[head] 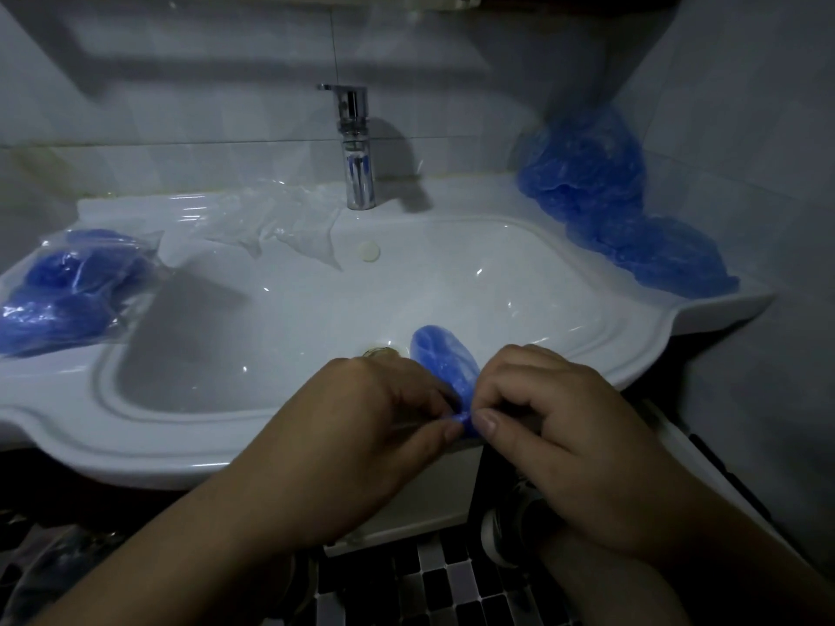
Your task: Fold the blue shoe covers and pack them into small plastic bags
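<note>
A folded blue shoe cover (443, 356) hangs over the front of the white sink (135, 438), its lower end pinched between both hands. My left hand (361, 436) holds it from the left with thumb and fingers. My right hand (574, 440) pinches it from the right, thumb forward. A heap of loose blue shoe covers (601, 192) lies on the sink's right ledge. Packed bags of blue covers (68, 286) lie on the left ledge. Empty clear plastic bags (271, 219) lie at the back, left of the tap.
A chrome tap (354, 146) stands at the back centre of the sink. The drain (384, 352) sits just beyond my left hand. Tiled walls close in behind and at the right. Dark mosaic floor tiles (429, 589) and a shoe (506, 530) show below the sink.
</note>
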Demonstrator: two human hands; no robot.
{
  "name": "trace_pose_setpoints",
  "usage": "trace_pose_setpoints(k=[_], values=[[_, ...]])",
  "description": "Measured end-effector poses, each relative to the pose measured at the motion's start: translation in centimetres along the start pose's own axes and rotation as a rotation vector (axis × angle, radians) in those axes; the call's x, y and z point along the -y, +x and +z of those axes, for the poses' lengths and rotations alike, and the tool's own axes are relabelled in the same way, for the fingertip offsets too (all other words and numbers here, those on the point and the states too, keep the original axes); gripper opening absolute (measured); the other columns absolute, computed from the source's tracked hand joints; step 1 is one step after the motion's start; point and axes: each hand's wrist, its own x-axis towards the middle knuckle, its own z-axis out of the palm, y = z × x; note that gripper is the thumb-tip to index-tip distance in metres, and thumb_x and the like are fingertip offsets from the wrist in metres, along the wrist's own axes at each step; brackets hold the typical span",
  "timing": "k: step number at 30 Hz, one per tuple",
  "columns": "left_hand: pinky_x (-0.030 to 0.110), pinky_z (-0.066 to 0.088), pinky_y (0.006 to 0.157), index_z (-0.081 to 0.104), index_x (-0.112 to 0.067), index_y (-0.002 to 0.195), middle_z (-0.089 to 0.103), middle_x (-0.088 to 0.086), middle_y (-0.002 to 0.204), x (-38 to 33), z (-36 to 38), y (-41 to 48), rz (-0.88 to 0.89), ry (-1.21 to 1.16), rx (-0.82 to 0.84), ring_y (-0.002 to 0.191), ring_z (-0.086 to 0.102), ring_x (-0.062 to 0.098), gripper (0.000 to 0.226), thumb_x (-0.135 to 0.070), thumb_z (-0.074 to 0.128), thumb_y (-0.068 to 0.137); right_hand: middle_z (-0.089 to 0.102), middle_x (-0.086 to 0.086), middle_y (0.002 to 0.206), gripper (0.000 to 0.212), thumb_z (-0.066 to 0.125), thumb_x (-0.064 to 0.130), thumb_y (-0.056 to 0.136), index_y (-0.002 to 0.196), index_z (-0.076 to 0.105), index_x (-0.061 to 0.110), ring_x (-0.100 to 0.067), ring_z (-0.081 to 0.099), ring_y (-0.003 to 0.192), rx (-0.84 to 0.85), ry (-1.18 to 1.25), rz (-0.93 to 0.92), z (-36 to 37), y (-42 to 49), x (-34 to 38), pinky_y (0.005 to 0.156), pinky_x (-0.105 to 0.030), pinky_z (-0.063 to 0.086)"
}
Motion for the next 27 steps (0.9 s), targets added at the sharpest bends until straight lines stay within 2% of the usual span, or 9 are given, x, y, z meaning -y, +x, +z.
trace_pose_setpoints(k=[3,6,9,12,15,17,22,24,27], values=[[0.028,0.051,0.076,0.068,-0.036,0.089,0.069,-0.02,0.086,0.0,0.5,0.3,-0.095,-0.044,-0.126,0.085,0.065,-0.002,0.005,-0.035,0.068,0.084,0.056,0.009,0.071,0.015,0.059,0.03,0.082,0.068,0.057,0.029,-0.012,0.057,0.074,-0.071,0.026,0.071,0.4,0.4,0.0,0.063,-0.021,0.044],[0.025,0.05,0.075,0.063,-0.036,0.091,0.069,-0.021,0.085,-0.1,0.8,0.6,-0.141,-0.081,-0.158,0.082,0.065,-0.002,0.02,-0.023,0.073,0.079,0.057,0.01,0.069,0.018,0.073,0.022,0.08,0.07,0.059,0.028,-0.008,0.057,0.067,-0.141,0.046,0.158,0.9,0.6,-0.1,0.057,-0.012,0.041],[0.022,0.049,0.073,0.064,-0.032,0.083,0.068,-0.017,0.083,-0.2,1.1,0.8,-0.152,-0.073,-0.169,0.081,0.064,0.0,0.019,-0.017,0.075,0.077,0.055,0.011,0.071,0.016,0.076,0.023,0.078,0.075,0.061,0.029,-0.007,0.056,0.072,-0.166,-0.028,0.143,1.0,0.6,-0.3,0.061,-0.012,0.043],[0.019,0.048,0.07,0.068,-0.028,0.075,0.068,-0.014,0.079,-0.2,1.2,0.9,-0.14,-0.056,-0.185,0.077,0.064,0.0,0.017,-0.013,0.075,0.075,0.057,0.013,0.081,0.005,0.071,0.034,0.077,0.079,0.069,0.03,-0.007,0.059,0.079,-0.076,-0.024,0.089,0.4,0.4,-0.3,0.065,-0.015,0.044],[0.026,0.05,0.073,0.071,-0.027,0.074,0.067,-0.013,0.084,0.2,1.4,1.1,-0.099,-0.021,-0.198,0.079,0.063,0.002,0.011,-0.018,0.076,0.075,0.056,0.016,0.086,0.017,0.071,0.042,0.071,0.086,0.07,0.033,-0.005,0.058,0.085,0.016,-0.102,0.053,0.0,0.4,-0.6,0.069,-0.016,0.044],[0.029,0.051,0.075,0.072,-0.028,0.077,0.067,-0.014,0.088,0.4,1.2,1.0,-0.057,0.022,-0.176,0.083,0.064,0.003,0.005,-0.025,0.068,0.077,0.056,0.016,0.086,0.012,0.068,0.039,0.075,0.084,0.071,0.032,-0.006,0.057,0.086,0.012,-0.113,0.047,-0.2,0.4,-0.7,0.071,-0.019,0.044],[0.028,0.05,0.077,0.075,-0.029,0.089,0.068,-0.018,0.094,0.2,0.1,0.3,0.017,0.061,-0.083,0.091,0.063,0.0,0.029,-0.048,0.052,0.086,0.058,0.011,0.085,0.013,0.056,0.04,0.085,0.08,0.064,0.03,-0.012,0.058,0.087,0.027,-0.015,0.03,-0.5,0.2,-0.6,0.072,-0.029,0.046],[0.028,0.051,0.075,0.076,-0.031,0.09,0.068,-0.018,0.094,0.1,0.0,0.2,0.006,0.038,-0.055,0.089,0.064,0.001,0.035,-0.055,0.051,0.085,0.059,0.009,0.08,0.011,0.058,0.039,0.084,0.08,0.063,0.03,-0.013,0.058,0.083,0.013,-0.01,0.043,-0.5,0.2,-0.5,0.069,-0.027,0.046],[0.026,0.05,0.071,0.075,-0.034,0.084,0.069,-0.018,0.086,0.1,0.4,0.4,-0.068,0.015,-0.102,0.082,0.064,0.0,0.027,-0.05,0.055,0.087,0.06,0.006,0.075,0.009,0.071,0.025,0.083,0.084,0.064,0.03,-0.012,0.058,0.072,-0.065,0.1,0.135,-0.1,0.4,-0.4,0.062,-0.017,0.046]])
